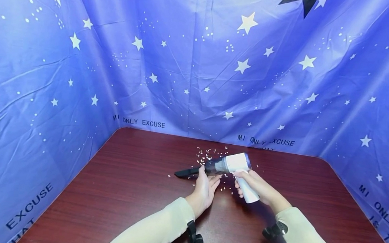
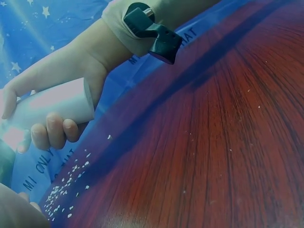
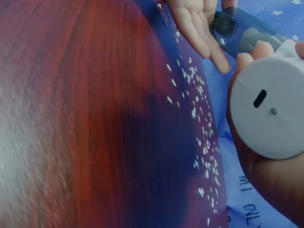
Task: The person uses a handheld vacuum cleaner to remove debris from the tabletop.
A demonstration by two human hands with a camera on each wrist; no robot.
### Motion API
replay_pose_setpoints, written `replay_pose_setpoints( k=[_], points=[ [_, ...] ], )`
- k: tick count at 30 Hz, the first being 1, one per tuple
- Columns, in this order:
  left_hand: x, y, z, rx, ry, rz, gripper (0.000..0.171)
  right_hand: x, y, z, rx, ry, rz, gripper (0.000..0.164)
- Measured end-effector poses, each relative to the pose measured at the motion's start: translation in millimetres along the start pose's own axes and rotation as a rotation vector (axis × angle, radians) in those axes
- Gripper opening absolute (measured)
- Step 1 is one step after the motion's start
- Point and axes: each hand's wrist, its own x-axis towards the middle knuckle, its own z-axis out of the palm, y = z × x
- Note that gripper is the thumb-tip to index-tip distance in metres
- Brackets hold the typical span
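Observation:
A white handheld vacuum cleaner (image 1: pixel 236 162) with a clear dark cup (image 1: pixel 216 166) and a black crevice nozzle (image 1: pixel 186 172) is held low over the table, nozzle pointing left. My right hand (image 1: pixel 261 185) grips its white handle (image 2: pixel 57 102), fingers curled round it. At the front end, my left hand (image 1: pixel 205 192) supports it from below, thumb up at the nozzle joint and the other fingers stretched out under the cup. The right wrist view shows those straight fingers (image 3: pixel 194 28) and the handle's round base (image 3: pixel 266 109). Small white scraps (image 1: pixel 204 155) lie scattered around and behind the vacuum.
The dark red wooden table (image 1: pixel 110 190) has rounded far corners. Blue cloth (image 1: pixel 191 62) with white stars and lettering hangs along its back and both sides. Black wrist cameras (image 1: pixel 195 237) are strapped over both pale sleeves.

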Motion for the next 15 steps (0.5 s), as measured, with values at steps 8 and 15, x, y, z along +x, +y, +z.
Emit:
replay_pose_setpoints(
  k=[8, 15],
  points=[
    [-1.5, 6.0, -7.1, 0.017, 0.032, 0.046, 0.061, 6.4, 1.4, 11.1, 0.039, -0.031, -0.002, 0.032],
    [0.0, 6.5, -6.2, 0.002, 0.036, 0.036, 0.06, 4.0, -3.6, 13.5, 0.02, -0.025, -0.013, 0.027]
  ],
)
